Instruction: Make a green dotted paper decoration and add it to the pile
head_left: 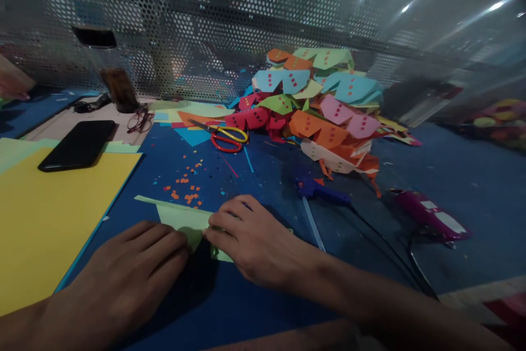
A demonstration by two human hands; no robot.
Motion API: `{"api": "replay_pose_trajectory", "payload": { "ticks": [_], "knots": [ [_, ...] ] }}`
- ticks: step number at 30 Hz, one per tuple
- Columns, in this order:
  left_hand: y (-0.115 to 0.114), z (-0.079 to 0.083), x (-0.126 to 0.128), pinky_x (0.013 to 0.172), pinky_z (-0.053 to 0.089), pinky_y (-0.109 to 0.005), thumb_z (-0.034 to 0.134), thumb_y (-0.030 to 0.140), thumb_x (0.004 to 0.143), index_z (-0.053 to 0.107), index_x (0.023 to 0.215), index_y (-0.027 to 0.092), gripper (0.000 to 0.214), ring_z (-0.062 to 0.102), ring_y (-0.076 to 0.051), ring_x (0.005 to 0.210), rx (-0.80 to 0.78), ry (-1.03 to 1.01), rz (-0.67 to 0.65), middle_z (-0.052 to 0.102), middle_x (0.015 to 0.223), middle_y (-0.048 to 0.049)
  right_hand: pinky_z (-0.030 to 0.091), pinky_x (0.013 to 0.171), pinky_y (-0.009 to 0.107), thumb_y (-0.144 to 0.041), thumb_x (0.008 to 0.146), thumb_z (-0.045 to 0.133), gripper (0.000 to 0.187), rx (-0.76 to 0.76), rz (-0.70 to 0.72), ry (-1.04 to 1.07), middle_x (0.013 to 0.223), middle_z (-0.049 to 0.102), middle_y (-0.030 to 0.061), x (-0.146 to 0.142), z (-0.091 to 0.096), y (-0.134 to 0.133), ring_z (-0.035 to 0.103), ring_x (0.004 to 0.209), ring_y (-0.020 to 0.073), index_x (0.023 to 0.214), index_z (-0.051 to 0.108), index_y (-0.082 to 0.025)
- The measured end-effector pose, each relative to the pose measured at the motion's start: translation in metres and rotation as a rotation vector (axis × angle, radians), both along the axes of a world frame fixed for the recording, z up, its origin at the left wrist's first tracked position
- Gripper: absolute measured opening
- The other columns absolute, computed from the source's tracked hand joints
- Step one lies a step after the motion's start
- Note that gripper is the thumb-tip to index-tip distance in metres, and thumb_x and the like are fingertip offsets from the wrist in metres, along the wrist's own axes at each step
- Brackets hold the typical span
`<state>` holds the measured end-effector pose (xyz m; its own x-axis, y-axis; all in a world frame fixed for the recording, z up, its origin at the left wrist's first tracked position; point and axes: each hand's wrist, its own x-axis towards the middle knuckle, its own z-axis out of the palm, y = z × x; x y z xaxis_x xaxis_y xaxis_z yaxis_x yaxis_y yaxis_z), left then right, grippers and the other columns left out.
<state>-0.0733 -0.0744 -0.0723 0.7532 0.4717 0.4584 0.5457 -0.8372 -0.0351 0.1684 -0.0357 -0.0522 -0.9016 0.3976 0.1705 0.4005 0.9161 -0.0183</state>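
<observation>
Right hand [249, 239] pinches the pale-green paper [176, 216], its long axis running left-right; left hand [127, 271], equally near, touches it, grip unclear.

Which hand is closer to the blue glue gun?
Right. The right hand, on the pale green paper, is left of the blue glue gun and closer to the person; the left hand is farther left, with the right hand between.
</observation>
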Motion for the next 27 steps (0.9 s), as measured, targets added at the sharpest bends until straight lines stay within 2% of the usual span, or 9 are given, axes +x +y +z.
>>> {"api": "replay_pose_trajectory", "payload": {
  "ticks": [11, 19, 27],
  "knots": [
    [-0.0010, 0.0000, -0.0014, 0.064, 0.041, -0.036, 0.039, 0.004, 0.096, 0.067, 0.087, 0.017, 0.032, 0.059, -0.020, 0.068, -0.012, 0.008, 0.008, 0.072, 0.083, -0.0059, 0.039, 0.094, 0.040, -0.013, 0.098, 0.054, 0.027, -0.072, -0.031, 0.007, 0.116, 0.067, 0.0082, 0.0035, 0.0007, 0.0052, 0.050, 0.105, 0.0238, 0.122, 0.065, -0.015],
    [-0.0004, -0.0015, -0.0014, 0.063, 0.042, -0.036, 0.040, 0.004, 0.095, 0.067, 0.086, 0.017, 0.031, 0.060, -0.021, 0.066, -0.007, 0.011, 0.012, 0.073, 0.081, -0.0056, 0.038, 0.094, 0.040, -0.014, 0.097, 0.055, 0.022, -0.026, 0.002, 0.020, 0.111, 0.068, 0.0076, 0.0077, 0.0031, 0.0074, 0.051, 0.103, 0.0232, 0.116, 0.067, -0.015],
    [-0.0017, -0.0033, -0.0036, 0.060, 0.047, -0.036, 0.039, 0.007, 0.096, 0.067, 0.088, 0.018, 0.031, 0.062, -0.020, 0.067, -0.005, 0.028, 0.033, 0.071, 0.081, -0.0037, 0.036, 0.093, 0.039, -0.015, 0.101, 0.048, 0.023, 0.017, 0.019, 0.024, 0.111, 0.067, 0.0076, 0.0073, 0.0010, 0.0069, 0.051, 0.102, 0.0228, 0.115, 0.067, -0.015]
  ]
}}
